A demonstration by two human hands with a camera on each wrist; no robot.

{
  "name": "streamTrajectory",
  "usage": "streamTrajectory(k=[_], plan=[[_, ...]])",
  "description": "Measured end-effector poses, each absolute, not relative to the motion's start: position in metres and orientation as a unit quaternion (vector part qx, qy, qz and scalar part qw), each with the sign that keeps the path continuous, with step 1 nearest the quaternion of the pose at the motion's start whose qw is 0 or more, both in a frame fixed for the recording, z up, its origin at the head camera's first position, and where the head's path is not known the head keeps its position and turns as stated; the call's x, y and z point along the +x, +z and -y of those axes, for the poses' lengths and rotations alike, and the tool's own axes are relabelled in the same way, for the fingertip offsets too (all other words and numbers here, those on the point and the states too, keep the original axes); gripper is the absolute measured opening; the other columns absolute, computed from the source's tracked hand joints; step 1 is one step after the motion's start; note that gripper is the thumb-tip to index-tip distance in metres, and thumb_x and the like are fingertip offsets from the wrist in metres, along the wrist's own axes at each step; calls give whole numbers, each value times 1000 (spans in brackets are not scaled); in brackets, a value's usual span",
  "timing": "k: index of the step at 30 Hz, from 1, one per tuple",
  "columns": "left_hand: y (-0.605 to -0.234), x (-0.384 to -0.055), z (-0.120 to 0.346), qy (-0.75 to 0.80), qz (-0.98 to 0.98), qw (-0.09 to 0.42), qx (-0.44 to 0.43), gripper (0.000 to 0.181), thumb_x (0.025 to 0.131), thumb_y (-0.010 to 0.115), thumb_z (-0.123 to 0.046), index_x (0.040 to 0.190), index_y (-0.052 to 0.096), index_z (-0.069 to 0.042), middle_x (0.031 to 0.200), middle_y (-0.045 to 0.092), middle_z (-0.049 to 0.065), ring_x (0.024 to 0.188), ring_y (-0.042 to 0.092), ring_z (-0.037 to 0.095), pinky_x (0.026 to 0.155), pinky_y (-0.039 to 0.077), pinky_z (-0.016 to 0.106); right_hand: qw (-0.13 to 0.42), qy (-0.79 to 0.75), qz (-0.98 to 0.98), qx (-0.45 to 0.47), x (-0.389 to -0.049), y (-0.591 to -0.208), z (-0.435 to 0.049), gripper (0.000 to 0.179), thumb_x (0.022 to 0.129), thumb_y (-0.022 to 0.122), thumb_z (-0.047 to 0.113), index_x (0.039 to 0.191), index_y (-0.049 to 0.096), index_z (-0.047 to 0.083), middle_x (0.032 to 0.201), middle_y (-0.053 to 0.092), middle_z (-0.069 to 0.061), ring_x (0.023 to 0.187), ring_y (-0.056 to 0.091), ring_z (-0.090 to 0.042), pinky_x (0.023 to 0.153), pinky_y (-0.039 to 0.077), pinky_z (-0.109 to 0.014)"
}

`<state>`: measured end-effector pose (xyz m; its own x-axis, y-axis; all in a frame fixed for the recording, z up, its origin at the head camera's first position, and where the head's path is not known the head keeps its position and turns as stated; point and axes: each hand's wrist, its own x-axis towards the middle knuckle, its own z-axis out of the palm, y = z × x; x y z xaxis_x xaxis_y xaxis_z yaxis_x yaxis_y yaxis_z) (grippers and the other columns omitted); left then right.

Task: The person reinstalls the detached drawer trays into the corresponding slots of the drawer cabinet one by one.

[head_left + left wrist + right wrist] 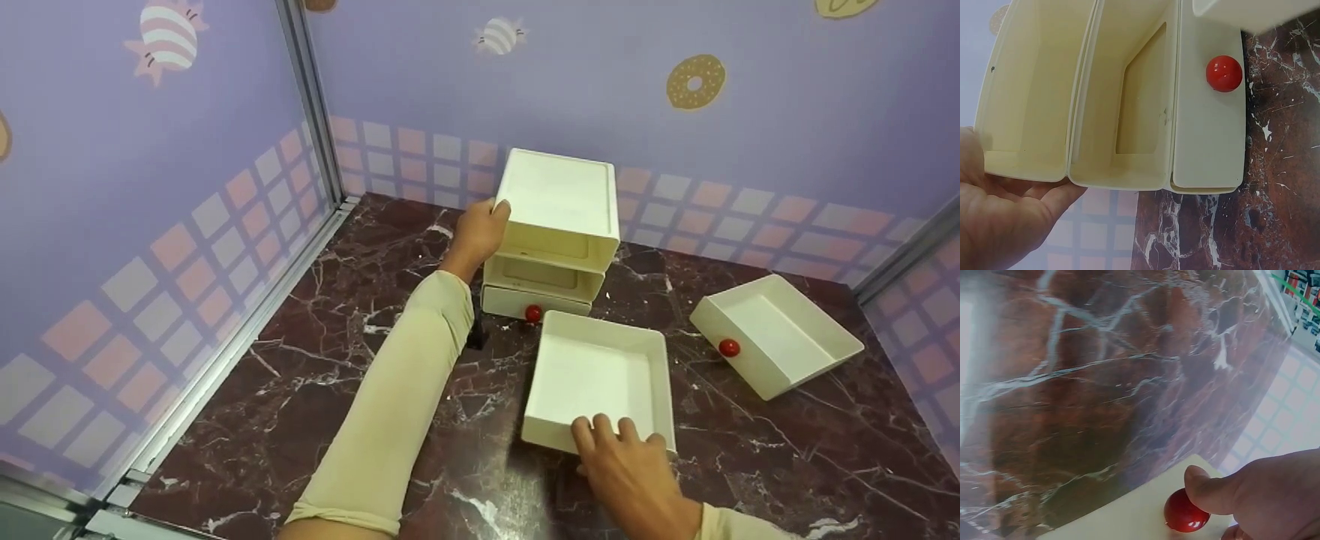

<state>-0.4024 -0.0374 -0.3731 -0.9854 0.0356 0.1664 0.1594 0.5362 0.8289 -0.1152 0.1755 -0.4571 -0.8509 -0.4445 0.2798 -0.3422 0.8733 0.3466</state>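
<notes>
A white drawer cabinet [562, 187] with two open slots stands against the back wall. Its bottom drawer [1207, 135] is in place, with a red ball knob [1224, 73] on the front. My left hand [478, 232] holds the cabinet's upper left edge, thumb over the top and fingers along the side. In front of the cabinet is a loose white drawer [589, 367]. My right hand [630, 469] grips its near wall, fingers over the rim. In the right wrist view, my right thumb presses on that drawer's red knob [1186, 511].
Another white drawer [787, 330] with a red knob lies at the right, turned at an angle. Dark marbled tabletop [285, 397] spreads under everything. Patterned purple walls [420, 82] enclose the left, back and right, with a metal rail [225, 367] along the left edge.
</notes>
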Motion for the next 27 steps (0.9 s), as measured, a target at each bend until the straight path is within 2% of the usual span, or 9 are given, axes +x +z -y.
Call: streamTrajectory(k=[1,4,6,8,11,16,18,22,27], plan=[[-373,-402,37,-479,874,64,-54,40,108,36,-34,108,65,-6,91,55,11,99,53,27,97,46,43,182,-145,950,210,-115,-457,-172,58,75,85,48,105,51,11,89,54,-5,74,55,-25,50,45,-40],[-373,-402,38,-477,875,66,-57,41,108,37,-33,106,64,-2,94,57,13,98,53,27,97,46,43,193,-144,946,216,-115,-457,-159,57,76,85,47,107,51,12,90,54,-4,76,55,-25,52,45,-40],[-374,-402,38,-475,875,73,-60,38,107,37,-32,91,59,-5,87,55,11,93,53,27,93,46,41,194,-142,946,218,-115,-457,-149,57,76,85,47,108,52,13,91,55,-3,77,56,-24,53,47,-40],[-374,-401,38,-473,875,79,-64,36,107,37,-31,78,44,-11,76,42,7,85,49,27,86,44,40,190,-142,946,223,-116,-455,-140,54,77,84,43,109,52,13,92,56,-3,79,56,-24,55,48,-40],[-374,-402,37,-477,872,86,-61,36,107,38,-31,74,40,-17,72,39,2,79,46,25,79,41,36,189,-143,944,231,-118,-454,-127,56,77,84,44,111,52,14,93,56,-2,80,57,-23,56,49,-39],[-375,-402,36,-486,869,79,-53,34,107,39,-32,77,44,-15,72,38,3,79,45,24,77,39,34,191,-148,940,239,-122,-455,-114,57,79,83,47,112,50,15,92,54,-1,79,55,-22,57,47,-38],[-374,-402,36,-486,869,76,-53,34,107,39,-32,83,51,-12,75,40,4,84,47,25,81,42,36,180,-148,942,241,-123,-455,-111,58,74,87,36,113,49,14,92,53,-2,79,55,-22,57,47,-39],[-373,-402,37,-483,871,74,-56,35,108,38,-32,100,63,-9,80,43,6,94,50,26,91,44,40,152,-148,948,237,-128,-451,-107,62,73,88,31,115,47,14,93,51,-2,80,54,-23,58,47,-39],[-373,-401,38,-487,868,74,-57,34,108,38,-32,85,53,-13,74,41,4,83,48,25,81,41,36,176,-147,946,228,-142,-446,-105,52,80,84,28,113,47,13,89,51,-2,77,54,-22,57,47,-38]])
